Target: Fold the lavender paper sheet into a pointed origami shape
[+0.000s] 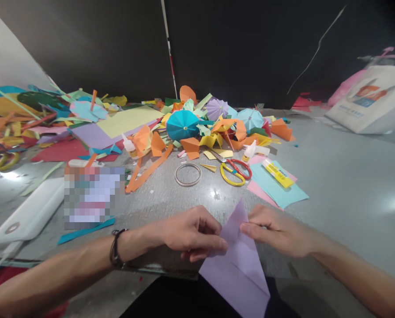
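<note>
A folded lilac paper sheet (pixel 238 260) hangs over the near edge of the grey table (pixel 332 185), its point sticking up between my hands. My left hand (pixel 192 233) pinches its left edge with curled fingers. On the right edge, my right hand (pixel 276 229) grips the sheet with thumb and fingers pressed together. A dark band circles my left wrist.
Beyond my hands lie a tape ring (pixel 188 174), yellow-and-red scissors (pixel 234 170), a yellow glue stick (pixel 277 173) on pale blue and pink sheets, and a heap of paper umbrellas (pixel 182 125) and scraps. A white flat device (pixel 28 212) sits left; a white bag (pixel 372 99) far right.
</note>
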Motion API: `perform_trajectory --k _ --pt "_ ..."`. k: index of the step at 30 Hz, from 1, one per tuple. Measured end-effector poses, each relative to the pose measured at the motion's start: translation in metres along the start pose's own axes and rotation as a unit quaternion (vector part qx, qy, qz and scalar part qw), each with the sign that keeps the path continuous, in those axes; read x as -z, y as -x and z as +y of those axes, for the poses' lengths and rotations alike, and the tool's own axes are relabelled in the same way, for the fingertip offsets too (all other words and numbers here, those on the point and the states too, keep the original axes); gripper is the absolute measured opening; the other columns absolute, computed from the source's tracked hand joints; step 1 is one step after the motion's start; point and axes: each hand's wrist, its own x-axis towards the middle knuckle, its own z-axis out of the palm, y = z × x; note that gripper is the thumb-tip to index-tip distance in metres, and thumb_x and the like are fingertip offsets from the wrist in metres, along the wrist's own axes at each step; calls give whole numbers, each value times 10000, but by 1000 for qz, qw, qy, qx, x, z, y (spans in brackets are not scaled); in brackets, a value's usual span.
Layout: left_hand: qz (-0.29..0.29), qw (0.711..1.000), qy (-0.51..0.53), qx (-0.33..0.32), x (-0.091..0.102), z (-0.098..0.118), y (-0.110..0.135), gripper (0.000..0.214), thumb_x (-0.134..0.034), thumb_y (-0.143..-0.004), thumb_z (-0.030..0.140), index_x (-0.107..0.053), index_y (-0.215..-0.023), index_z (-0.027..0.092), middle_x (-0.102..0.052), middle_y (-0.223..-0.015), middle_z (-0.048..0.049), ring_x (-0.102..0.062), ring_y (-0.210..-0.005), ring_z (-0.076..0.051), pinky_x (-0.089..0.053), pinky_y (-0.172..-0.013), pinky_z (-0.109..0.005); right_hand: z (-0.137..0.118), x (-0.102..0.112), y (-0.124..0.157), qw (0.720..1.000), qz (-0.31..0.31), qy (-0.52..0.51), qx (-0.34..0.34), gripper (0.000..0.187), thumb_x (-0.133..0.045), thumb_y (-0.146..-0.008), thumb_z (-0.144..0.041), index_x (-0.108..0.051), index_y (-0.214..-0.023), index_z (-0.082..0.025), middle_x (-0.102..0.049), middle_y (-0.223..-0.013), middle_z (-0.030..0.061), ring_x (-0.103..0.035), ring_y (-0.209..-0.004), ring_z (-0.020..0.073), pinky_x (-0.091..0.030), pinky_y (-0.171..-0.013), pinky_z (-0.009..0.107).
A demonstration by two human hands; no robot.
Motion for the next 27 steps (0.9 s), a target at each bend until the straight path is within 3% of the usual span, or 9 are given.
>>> perform_trajectory --k 11,17,27 --pt "-19 999 -23 21 -4 4 0 397 -682 -945 399 -575 -643 166 -522 -473 55 -432 -352 -54 -348 -325 -139 1 -2 2 1000 4 -12 -14 606 -351 -1083 -596 -238 -625 -217 -196 -596 -66 -221 -546 112 -196 -531 305" --pt "-41 998 -25 28 -5 3 1 380 -693 -933 382 -569 -644 169 -516 -475 56 -413 -345 -56 -325 -311 -143 -2 -2 3 997 39 7 -61 598 -337 -1060 -665 -332 -663 -217 -312 -654 -45 -324 -636 139 -267 -601 305" --pt "-50 998 -40 22 -4 0 1 455 -699 -934 459 -544 -614 174 -480 -461 54 -404 -355 -56 -306 -317 -149 1 -4 3 995 70 -38 -61 577 -356 -1070 -618 -294 -651 -225 -266 -619 -62 -255 -563 120 -217 -546 303"
